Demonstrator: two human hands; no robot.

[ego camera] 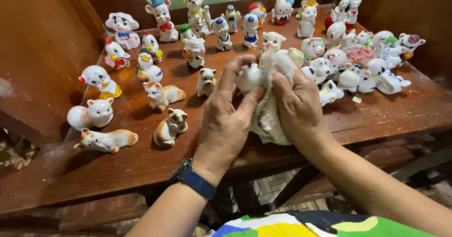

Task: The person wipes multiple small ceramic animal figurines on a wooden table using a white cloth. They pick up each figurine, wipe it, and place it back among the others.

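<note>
White figurine [249,77] held above brown wooden surface [141,166], centre frame; wiping under way, by look. Left hand [226,119] grip clenched on figurine; right hand [299,107] grip clenched on grubby white cloth [268,119], pressed against it. One in hand, one cloth. Left group: roughly nineteen figurines, spaced out. Right cluster: roughly twenty, crowded, exact count unclear. Which are already wiped: cannot tell.

Above the wooden table [376,117], the left hand [226,124] grips a small white figurine [248,78] while the right hand [299,107] presses a pale cloth [268,119] against it. Ceramic animal figurines [162,96] crowd the table beyond both hands.
</note>
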